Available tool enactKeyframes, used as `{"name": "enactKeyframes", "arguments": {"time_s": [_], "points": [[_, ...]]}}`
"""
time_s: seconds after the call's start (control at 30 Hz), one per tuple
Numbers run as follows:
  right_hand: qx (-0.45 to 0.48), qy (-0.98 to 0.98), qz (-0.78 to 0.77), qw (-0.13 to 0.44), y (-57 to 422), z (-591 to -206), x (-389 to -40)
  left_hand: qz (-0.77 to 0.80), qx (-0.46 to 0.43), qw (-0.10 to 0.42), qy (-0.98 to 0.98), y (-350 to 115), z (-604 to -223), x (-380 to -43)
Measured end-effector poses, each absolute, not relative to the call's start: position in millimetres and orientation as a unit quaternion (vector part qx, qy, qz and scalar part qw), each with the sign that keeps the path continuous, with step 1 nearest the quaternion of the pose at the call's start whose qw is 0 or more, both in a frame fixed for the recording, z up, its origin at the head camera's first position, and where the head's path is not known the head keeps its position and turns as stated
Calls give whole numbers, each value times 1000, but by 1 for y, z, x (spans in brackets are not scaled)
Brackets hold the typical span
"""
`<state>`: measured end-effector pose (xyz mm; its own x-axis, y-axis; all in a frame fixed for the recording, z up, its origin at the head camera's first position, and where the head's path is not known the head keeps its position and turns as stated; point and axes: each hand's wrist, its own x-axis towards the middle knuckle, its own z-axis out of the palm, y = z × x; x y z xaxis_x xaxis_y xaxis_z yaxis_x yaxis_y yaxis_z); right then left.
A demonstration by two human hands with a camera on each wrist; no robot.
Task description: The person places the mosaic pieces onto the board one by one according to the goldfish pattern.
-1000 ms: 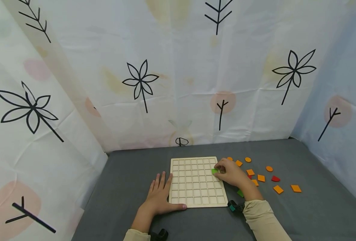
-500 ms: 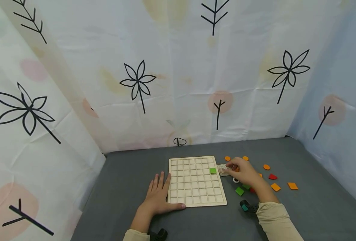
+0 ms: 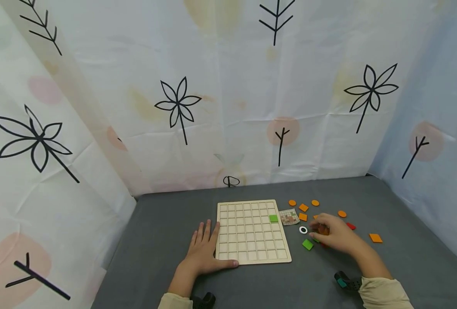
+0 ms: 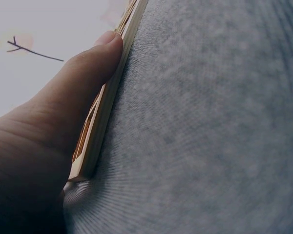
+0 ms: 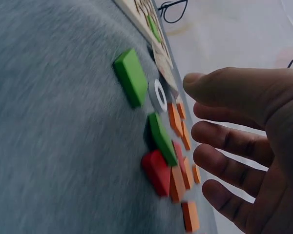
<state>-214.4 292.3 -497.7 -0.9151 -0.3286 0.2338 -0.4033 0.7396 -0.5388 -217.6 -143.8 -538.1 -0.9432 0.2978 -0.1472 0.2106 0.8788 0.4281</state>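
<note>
A pale wooden grid board (image 3: 248, 236) lies on the grey table, with a green square tile (image 3: 273, 218) in one cell near its right edge. My left hand (image 3: 201, 253) rests along the board's left side, fingers straight; its thumb (image 4: 95, 58) touches the near edge. Over the loose pieces hovers my right hand (image 3: 338, 234), fingers loosely bent. In the right wrist view nothing shows between its fingers. Nearest to it are a green piece (image 5: 162, 140), a red piece (image 5: 156, 171) and a white ring (image 5: 153, 92). Another green tile (image 3: 307, 244) lies closer to the board.
A small patterned card (image 3: 289, 217) lies against the board's right side. Orange discs (image 3: 315, 203) and orange squares (image 3: 376, 238) are scattered at the right, with a red piece (image 3: 351, 225) partly behind my right hand. Printed white cloth (image 3: 228, 107) stands behind the table.
My right hand has left the green tile in the board, passed over the card, and moved right and nearer to the loose pieces. The left hand and board stay in place.
</note>
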Motion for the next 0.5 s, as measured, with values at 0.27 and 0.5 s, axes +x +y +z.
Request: {"name": "enactKeyframes", "arguments": {"time_s": [0.27,0.5], "points": [[188,-935,300,28,302,-502,-202,212,133,107,962,-144,-536,-216],[181,-939,292,22,302,-505,-201,213,132,103,963,-145,-533,-214]]}}
